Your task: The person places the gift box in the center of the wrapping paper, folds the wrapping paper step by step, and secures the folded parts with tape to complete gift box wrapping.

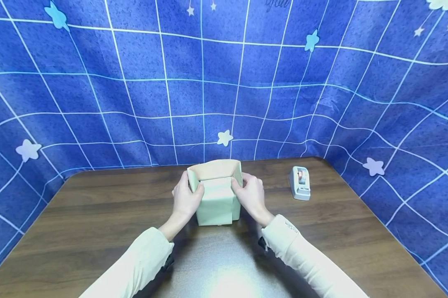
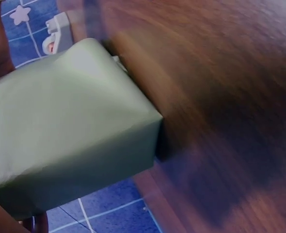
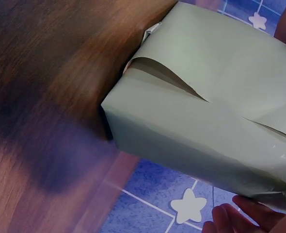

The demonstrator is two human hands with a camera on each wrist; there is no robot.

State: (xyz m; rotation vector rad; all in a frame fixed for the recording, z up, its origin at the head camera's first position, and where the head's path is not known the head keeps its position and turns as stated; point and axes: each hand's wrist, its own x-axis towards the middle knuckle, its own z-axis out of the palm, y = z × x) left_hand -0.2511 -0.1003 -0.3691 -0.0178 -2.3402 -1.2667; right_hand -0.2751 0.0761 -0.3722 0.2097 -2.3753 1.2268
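Observation:
A box-shaped package in pale green paper (image 1: 214, 211) stands upright on the table, its paper rising in a rim around the top. My left hand (image 1: 185, 196) grips the upper left side, thumb on the near face. On the opposite side my right hand (image 1: 251, 194) holds it the same way, with the thumb near the rim and the fingers partly hidden behind the paper. In the right wrist view, an overlapping paper edge (image 3: 182, 80) gapes loose along the package. The left wrist view shows a smooth green face (image 2: 75, 107) with a bulge near one corner. The package's inside is mostly hidden.
A white tape dispenser (image 1: 300, 183) with a roll of tape in it stands to the right of the package. The brown wooden table (image 1: 108, 215) reaches back to a blue curtain (image 1: 134, 95) with white lines and stars, which also hangs along the sides.

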